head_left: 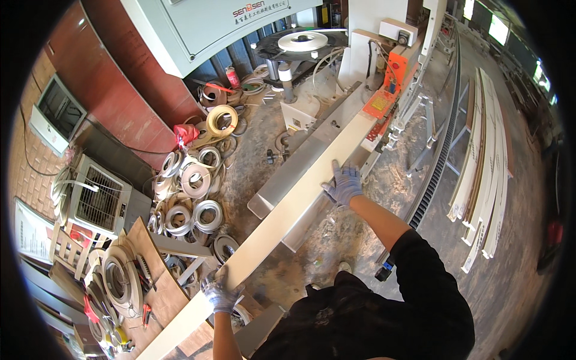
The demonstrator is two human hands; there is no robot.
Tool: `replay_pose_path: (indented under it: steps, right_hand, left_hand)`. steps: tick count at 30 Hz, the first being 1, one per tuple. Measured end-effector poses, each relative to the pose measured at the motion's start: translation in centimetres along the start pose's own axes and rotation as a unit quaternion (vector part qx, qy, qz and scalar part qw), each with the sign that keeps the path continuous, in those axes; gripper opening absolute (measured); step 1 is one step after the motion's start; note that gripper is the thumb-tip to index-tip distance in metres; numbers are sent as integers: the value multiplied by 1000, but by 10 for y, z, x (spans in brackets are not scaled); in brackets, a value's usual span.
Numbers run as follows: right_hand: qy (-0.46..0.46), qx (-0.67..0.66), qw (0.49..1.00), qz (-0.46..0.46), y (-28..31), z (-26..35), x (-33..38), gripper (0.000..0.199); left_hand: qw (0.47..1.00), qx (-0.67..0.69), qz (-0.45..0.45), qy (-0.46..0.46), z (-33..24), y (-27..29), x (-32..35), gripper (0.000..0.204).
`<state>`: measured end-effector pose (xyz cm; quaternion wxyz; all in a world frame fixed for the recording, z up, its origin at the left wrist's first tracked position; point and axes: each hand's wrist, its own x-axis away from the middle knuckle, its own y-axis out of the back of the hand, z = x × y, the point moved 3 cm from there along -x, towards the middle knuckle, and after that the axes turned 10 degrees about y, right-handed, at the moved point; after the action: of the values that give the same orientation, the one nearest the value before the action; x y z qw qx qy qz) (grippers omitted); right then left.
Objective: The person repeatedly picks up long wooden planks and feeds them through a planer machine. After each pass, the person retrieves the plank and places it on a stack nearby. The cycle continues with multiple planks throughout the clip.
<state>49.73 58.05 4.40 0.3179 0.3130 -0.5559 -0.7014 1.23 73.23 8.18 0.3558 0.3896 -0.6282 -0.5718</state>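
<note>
Nearest the camera, my black shirt [372, 318] fills the lower middle of the view, its right sleeve [435, 279] leading out to the work. Before me a long, pale board [288, 213] runs diagonally from the lower left to the upper right, where its far end meets the orange guard [379, 103] of a pale machine [360, 57]. My right hand [344, 185], in a light grey-blue glove, rests on the board's right-hand side, fingers extended and spread, grasping nothing. My left hand [221, 294], gloved alike, lies across the board nearer my body; I cannot tell how far its fingers close around the edge. Beside the board's middle stretch, on its left, extends a grey metal support [273, 191]. Farther out at left, coils of edging strip [195, 181] lie heaped on the floor, and a plywood sheet [157, 288] bears more coils and a red-handled tool [146, 314]. Beyond these stand a grilled unit [101, 197] and a large reddish-brown panel [114, 78]. Above, a white coil [303, 41] lies on a dark round platform [270, 49]. To the right, past a curved black track [433, 183], long white strips [480, 174] are stacked.
</note>
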Motion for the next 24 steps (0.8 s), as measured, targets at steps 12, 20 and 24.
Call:
replay_pose_path:
  steps: [12,20,24]
  right_hand:
    - [-64,-6,998,4,5,-59,-44,94]
    - [16,-40,997,65,5,24,23,107]
    - [50,-52,992,106,7,64,51,111]
  left_hand:
    - [999,10,41,3,-101,-3,-29,83]
    - [994,74,-17,-74,-121,-26,-25,74]
    - [994,83,-31,-69,-98,-22,-11,72]
